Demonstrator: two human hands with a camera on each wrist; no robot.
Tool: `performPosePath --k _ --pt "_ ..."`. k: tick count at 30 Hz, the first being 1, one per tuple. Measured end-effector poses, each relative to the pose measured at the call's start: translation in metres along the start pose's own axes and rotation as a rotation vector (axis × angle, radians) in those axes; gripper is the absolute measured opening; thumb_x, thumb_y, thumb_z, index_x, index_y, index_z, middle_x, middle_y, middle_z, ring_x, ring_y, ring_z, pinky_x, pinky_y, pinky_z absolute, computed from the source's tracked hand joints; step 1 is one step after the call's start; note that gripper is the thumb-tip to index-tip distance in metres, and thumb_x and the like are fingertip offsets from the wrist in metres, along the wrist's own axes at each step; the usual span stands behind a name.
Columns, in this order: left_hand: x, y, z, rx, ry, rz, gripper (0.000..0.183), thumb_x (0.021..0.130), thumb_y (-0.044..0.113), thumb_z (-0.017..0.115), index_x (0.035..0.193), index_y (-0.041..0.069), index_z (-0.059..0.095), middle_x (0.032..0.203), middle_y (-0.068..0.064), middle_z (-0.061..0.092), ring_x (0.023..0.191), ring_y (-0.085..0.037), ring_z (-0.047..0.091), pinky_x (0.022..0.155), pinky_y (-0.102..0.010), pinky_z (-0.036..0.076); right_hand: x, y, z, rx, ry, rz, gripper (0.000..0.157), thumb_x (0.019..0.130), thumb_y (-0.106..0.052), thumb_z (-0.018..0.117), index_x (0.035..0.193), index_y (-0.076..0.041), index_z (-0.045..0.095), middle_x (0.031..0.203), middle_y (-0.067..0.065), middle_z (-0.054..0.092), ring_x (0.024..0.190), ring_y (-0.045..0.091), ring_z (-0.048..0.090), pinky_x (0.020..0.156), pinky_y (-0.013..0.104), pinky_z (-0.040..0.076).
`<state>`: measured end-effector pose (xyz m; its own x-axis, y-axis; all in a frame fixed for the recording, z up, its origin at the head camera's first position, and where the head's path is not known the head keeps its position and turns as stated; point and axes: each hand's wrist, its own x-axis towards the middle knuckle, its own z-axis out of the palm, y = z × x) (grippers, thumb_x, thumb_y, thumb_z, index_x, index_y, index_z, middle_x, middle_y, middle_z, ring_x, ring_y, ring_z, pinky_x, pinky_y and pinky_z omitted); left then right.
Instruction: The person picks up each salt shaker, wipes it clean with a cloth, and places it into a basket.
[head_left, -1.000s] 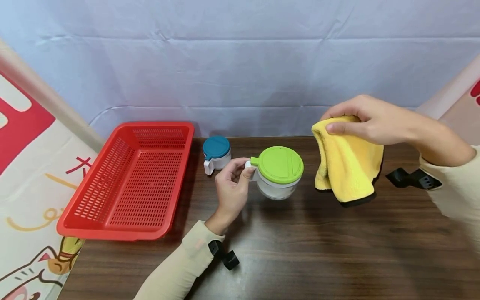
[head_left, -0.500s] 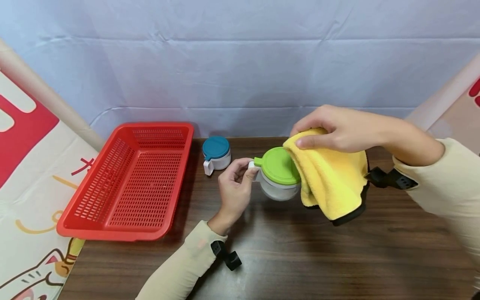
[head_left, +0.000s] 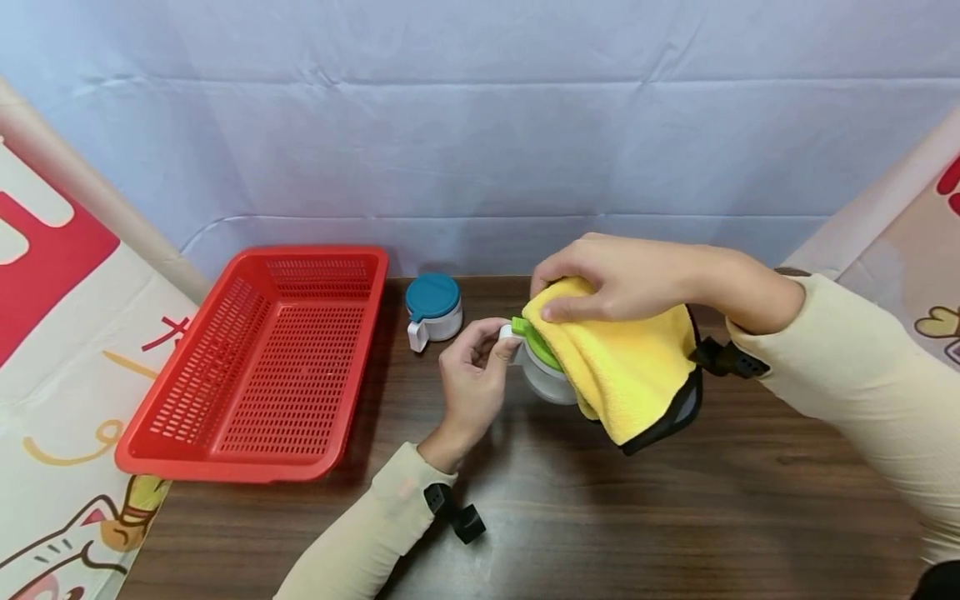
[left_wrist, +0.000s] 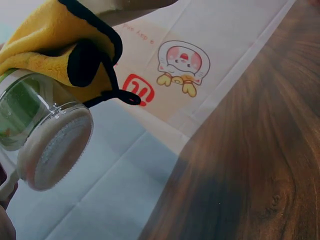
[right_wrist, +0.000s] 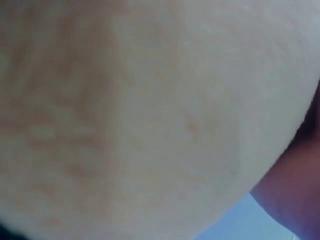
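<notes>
My left hand (head_left: 475,379) pinches the white handle of a clear jar with a green lid (head_left: 542,348). In the left wrist view the clear jar (left_wrist: 55,145) is held up off the table, its underside showing. With thumb and fingers my right hand (head_left: 611,275) grips a yellow cloth (head_left: 626,367) with a black border, draped over the lid's right part and the jar's right side. The cloth hides most of the lid. Close-up blur fills most of the right wrist view, so the hold does not show there.
A smaller jar with a blue lid (head_left: 432,298) stands behind and left of my left hand. Further left is a red perforated basket (head_left: 352,367) on the brown wooden table (head_left: 570,517). A pale cloth backdrop (head_left: 480,150) rises behind the table.
My right hand has brought the yellow cloth leftward from beside the jar onto its green lid, covering most of it. My left hand keeps hold of the handle, nearly still.
</notes>
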<state>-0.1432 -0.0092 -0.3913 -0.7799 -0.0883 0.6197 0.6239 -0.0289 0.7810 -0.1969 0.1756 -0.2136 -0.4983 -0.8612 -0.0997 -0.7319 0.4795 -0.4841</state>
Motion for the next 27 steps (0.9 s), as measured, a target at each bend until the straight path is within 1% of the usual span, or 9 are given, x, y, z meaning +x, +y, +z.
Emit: performPosePath --k 2,5,7,10,14,17,27 --pt "0.0 0.0 0.0 0.001 0.0 0.002 0.016 0.09 -0.007 0.071 0.104 -0.012 0.066 0.096 -0.025 0.071 0.082 -0.007 0.065 0.071 -0.019 0.054 0.001 0.001 0.002 0.014 0.017 -0.003 0.004 0.102 -0.023 0.064 0.102 -0.02 0.062 0.085 -0.01 0.06 0.074 0.009 0.054 0.07 0.029 0.046" --pt "0.001 -0.001 0.0 0.007 0.005 0.005 0.015 0.09 -0.008 0.071 0.104 -0.011 0.066 0.095 -0.024 0.071 0.082 -0.008 0.065 0.07 -0.019 0.054 0.003 0.002 0.005 0.03 0.04 -0.024 0.01 0.101 -0.023 0.066 0.102 -0.018 0.057 0.083 -0.008 0.057 0.071 0.01 0.051 0.067 0.028 0.043" --pt "0.001 -0.001 0.0 0.011 0.007 0.007 0.015 0.09 -0.008 0.071 0.104 -0.011 0.067 0.094 -0.024 0.071 0.081 -0.008 0.065 0.07 -0.019 0.054 0.004 0.002 0.007 0.038 0.043 -0.04 0.011 0.101 -0.024 0.067 0.1 -0.018 0.058 0.082 -0.009 0.057 0.07 0.01 0.051 0.066 0.028 0.043" --pt "0.001 -0.001 0.0 0.012 0.007 0.008 0.015 0.09 -0.007 0.071 0.103 -0.011 0.066 0.094 -0.024 0.071 0.082 -0.008 0.066 0.071 -0.019 0.054 0.006 0.003 0.009 0.045 0.038 -0.054 0.011 0.1 -0.026 0.068 0.097 -0.02 0.059 0.083 -0.011 0.06 0.074 0.009 0.054 0.068 0.028 0.045" --pt "0.0 -0.002 0.0 0.01 0.004 0.009 0.015 0.09 -0.006 0.071 0.103 -0.012 0.066 0.095 -0.024 0.071 0.084 -0.008 0.066 0.072 -0.02 0.055 0.008 0.004 0.011 0.034 0.03 -0.047 0.012 0.099 -0.027 0.069 0.094 -0.021 0.061 0.083 -0.013 0.061 0.073 0.008 0.055 0.067 0.027 0.046" --pt "-0.001 -0.002 0.0 0.009 0.006 0.008 0.015 0.09 -0.007 0.072 0.103 -0.011 0.066 0.095 -0.024 0.071 0.084 -0.008 0.067 0.072 -0.02 0.055 0.009 0.004 0.012 0.019 0.029 -0.042 0.012 0.099 -0.027 0.07 0.093 -0.022 0.061 0.082 -0.014 0.061 0.072 0.008 0.055 0.066 0.027 0.046" --pt "-0.002 -0.004 -0.001 -0.003 0.016 0.015 0.015 0.089 -0.008 0.071 0.103 -0.012 0.066 0.095 -0.025 0.071 0.082 -0.007 0.065 0.071 -0.019 0.053 0.01 0.006 0.011 -0.015 0.037 -0.069 0.014 0.097 -0.027 0.072 0.089 -0.024 0.061 0.079 -0.014 0.058 0.068 0.008 0.051 0.063 0.027 0.044"
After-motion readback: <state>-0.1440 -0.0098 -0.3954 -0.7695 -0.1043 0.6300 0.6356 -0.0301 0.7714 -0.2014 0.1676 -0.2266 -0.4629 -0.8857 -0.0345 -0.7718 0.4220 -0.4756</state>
